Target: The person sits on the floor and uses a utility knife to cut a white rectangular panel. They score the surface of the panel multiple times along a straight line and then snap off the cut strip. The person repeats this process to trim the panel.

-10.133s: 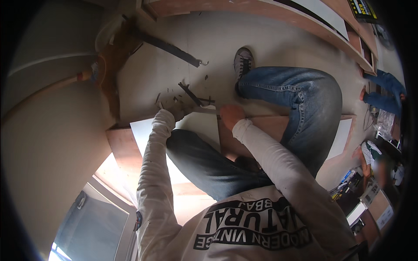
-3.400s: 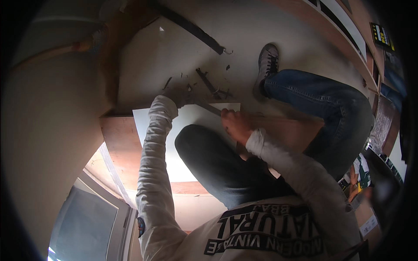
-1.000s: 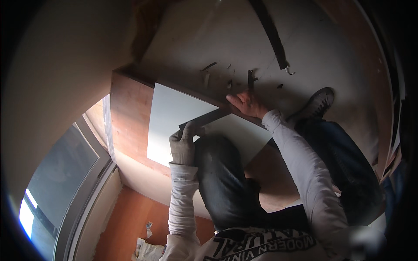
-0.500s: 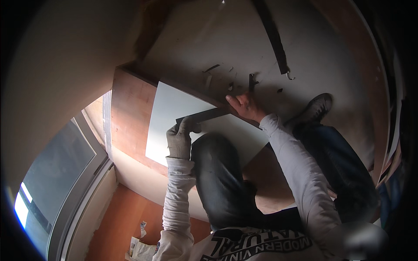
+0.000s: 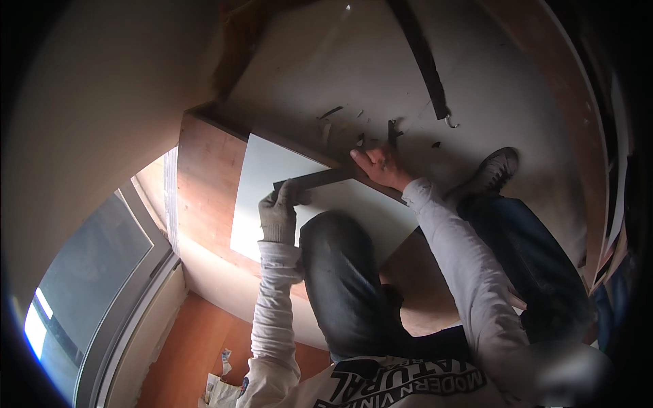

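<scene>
A dark narrow strip lies across a white sheet in front of me. My left hand, in a grey knit glove, is closed on the strip's left end, thumb on top. At the strip's other end, over the sheet's far edge, is my bare right hand. Its fingers are curled and its thumb points left; the underside of its grip is hidden. My bent left knee rests by the sheet's near edge.
Reddish wood board lies under the sheet. Dark scraps litter the floor past my right hand, near a long dark strip. My shoe stands on the right. A framed glass pane is at the left, crumpled paper below.
The view has shifted slightly, so the surroundings appear a little lower. Both hands keep nearly the same place on the strip.
</scene>
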Tool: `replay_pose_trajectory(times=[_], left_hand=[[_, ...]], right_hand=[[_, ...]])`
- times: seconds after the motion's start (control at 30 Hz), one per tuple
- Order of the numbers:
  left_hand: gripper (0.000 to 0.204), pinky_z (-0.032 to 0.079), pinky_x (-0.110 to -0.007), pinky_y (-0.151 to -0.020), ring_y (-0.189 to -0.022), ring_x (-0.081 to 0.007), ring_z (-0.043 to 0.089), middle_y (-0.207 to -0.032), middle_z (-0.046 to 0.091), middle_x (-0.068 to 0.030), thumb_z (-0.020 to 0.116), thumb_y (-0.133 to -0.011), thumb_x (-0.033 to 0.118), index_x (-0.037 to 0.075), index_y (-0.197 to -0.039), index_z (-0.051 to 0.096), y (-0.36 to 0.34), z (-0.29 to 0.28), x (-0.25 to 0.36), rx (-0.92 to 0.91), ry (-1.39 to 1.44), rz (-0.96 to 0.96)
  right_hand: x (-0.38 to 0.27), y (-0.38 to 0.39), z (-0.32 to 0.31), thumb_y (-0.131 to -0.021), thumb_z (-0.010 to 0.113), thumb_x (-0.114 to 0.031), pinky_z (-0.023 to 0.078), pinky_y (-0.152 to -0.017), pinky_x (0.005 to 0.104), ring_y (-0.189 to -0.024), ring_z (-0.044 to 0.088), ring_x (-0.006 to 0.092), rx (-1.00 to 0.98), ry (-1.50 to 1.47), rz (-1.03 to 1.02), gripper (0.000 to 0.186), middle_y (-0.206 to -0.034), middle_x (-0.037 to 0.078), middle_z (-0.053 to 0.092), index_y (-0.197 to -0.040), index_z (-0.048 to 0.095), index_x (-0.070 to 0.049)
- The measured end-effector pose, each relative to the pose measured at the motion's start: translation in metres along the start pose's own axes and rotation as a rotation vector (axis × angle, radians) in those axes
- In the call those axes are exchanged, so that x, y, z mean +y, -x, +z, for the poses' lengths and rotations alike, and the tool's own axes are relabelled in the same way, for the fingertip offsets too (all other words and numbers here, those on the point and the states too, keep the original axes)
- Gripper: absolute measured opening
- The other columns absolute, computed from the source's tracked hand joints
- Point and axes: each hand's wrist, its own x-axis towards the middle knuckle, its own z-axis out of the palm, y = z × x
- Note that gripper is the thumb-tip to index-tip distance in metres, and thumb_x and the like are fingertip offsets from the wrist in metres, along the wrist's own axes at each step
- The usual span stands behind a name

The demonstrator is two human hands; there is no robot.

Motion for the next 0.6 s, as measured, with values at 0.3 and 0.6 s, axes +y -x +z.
replay_pose_trajectory(times=[0.3,0.6], left_hand=[[0.03,0.047,-0.029,-0.064,-0.064,-0.0141,0.062,-0.072,0.069,-0.0089,0.06,-0.094,0.022,-0.003,-0.083,0.07,-0.022,-0.01,0.005,0.069,0.042,0.095],[0.027,0.048,-0.035,-0.086,-0.094,-0.0239,0.063,-0.101,0.067,-0.0128,0.054,-0.096,0.021,0.0,-0.107,0.066,-0.063,-0.02,0.005,0.481,-0.099,0.477]], right_hand=[[-0.003,-0.026,0.017,-0.095,0.053,-0.041,0.038,-0.047,0.0419,-0.048,0.05,0.0336,-0.025,-0.032,0.031,0.054,-0.06,0.02,0.052,-0.062,0.053,0.001],[-0.006,-0.075,0.066,-0.099,0.047,-0.028,0.039,-0.049,0.0317,-0.057,0.049,0.019,0.31,0.663,-0.627,0.028,-0.069,0.009,0.056,-0.111,0.057,-0.005]])
